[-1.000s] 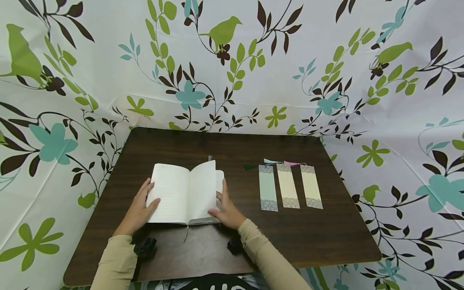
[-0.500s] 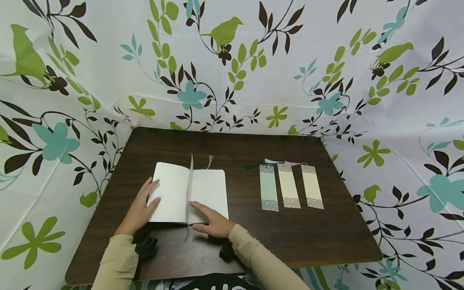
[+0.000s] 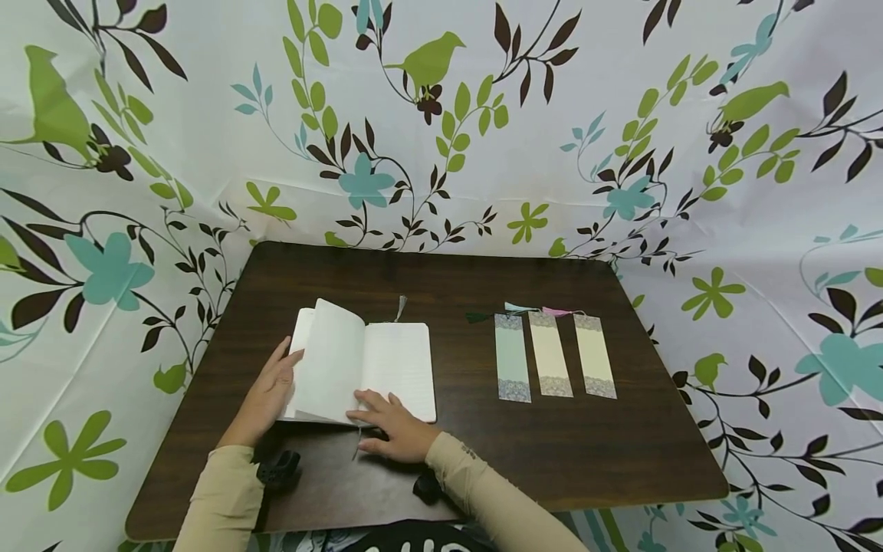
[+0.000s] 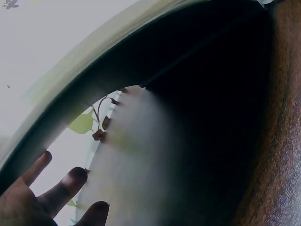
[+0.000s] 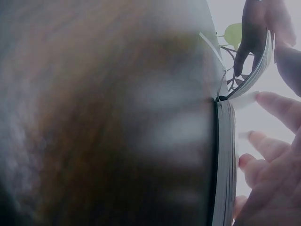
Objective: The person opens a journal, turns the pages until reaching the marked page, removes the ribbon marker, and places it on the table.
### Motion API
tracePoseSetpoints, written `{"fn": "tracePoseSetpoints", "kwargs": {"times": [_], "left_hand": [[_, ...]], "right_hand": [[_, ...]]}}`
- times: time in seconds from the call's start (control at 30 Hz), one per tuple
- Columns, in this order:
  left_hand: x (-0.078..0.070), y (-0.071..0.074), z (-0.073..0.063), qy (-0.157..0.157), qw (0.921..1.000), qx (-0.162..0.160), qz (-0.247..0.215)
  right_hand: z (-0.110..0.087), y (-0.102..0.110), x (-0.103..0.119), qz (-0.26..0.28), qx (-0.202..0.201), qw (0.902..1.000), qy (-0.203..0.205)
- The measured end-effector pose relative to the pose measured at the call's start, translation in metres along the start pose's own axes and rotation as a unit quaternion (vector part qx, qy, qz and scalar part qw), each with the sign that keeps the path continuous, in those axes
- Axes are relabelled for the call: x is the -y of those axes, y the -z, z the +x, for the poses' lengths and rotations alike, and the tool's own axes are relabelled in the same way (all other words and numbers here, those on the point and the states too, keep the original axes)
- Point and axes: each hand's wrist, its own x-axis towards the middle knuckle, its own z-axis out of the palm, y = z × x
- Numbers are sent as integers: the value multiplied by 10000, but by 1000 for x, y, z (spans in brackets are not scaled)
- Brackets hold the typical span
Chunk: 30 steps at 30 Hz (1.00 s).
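An open notebook [image 3: 396,360] with blank-looking white pages lies on the table. One leaf [image 3: 334,360] stands partly raised over its left half, curving up from the spine. My left hand [image 3: 267,395] rests at the left edge, its thumb hidden by the leaf; its fingers [image 4: 63,188] look spread in the left wrist view. My right hand [image 3: 396,429] lies at the bottom near the spine, with outstretched fingers touching the pages. In the right wrist view its fingertips [image 5: 251,136] meet the page surface above the thick page block [image 5: 225,165]. A thin ribbon [image 3: 357,443] hangs below the spine.
Right of the notebook lie a pale green bookmark [image 3: 512,356] and two cream bookmarks [image 3: 549,353] [image 3: 595,356], with tassels at their tops. A grey tassel [image 3: 401,307] sticks out above the notebook. Patterned cloth [image 3: 441,192] surrounds the dark wooden table [image 3: 586,460].
A leaf has swung from the right half over to the left half. My right hand has moved left from the right edge toward the spine. My left hand has stayed at the left edge.
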Motion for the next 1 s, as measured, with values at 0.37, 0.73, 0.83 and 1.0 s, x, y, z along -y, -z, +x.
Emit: {"fn": "tracePoseSetpoints", "kwargs": {"times": [0.37, 0.73, 0.83, 1.0], "left_hand": [[-3, 2, 2, 245, 9994, 166, -176], [5, 1, 5, -126, 9959, 118, 885], [6, 1, 4, -113, 9960, 129, 875], [7, 1, 3, -80, 9961, 162, 862]], "right_hand": [[1, -3, 1, -308, -92, 9995, -71], [-1, -2, -4, -305, -195, 9991, -222], [-4, 0, -7, -488, -342, 9972, -452], [-11, 5, -17, -751, -514, 9914, -937]]}}
